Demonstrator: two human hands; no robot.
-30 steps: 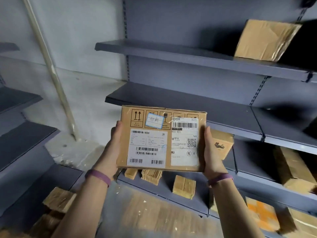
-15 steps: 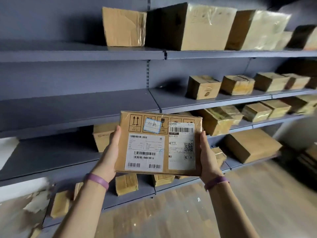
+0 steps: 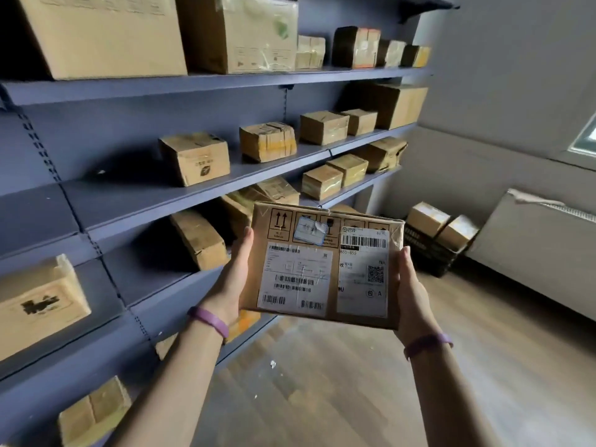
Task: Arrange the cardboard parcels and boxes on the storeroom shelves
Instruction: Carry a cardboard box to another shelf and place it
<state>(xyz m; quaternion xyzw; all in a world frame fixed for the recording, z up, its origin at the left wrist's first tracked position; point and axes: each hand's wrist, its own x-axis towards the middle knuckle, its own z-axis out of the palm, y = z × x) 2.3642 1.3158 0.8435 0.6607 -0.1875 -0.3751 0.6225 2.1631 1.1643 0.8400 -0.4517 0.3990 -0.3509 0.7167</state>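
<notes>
I hold a flat cardboard parcel point(image 3: 325, 262) with white shipping labels, barcodes and a QR code in front of me, above the floor. My left hand point(image 3: 233, 275) grips its left edge and my right hand point(image 3: 411, 291) grips its right edge. Both wrists wear purple bands. The grey storeroom shelves point(image 3: 135, 201) run along the left, holding several cardboard boxes such as a small box point(image 3: 195, 158) on the middle shelf and large boxes point(image 3: 103, 33) on the top one. The parcel hangs apart from the shelves, to the right of their front edges.
A black crate point(image 3: 432, 253) with two small boxes point(image 3: 427, 217) on it stands on the wooden floor point(image 3: 322, 382) at the far wall. A white radiator point(image 3: 532, 256) lines the right wall under a window. The middle shelf has bare room left of the small box.
My view has swung right along the shelves, from the near-empty left end to the far corner with the crate. Both hands kept the parcel in the same grip.
</notes>
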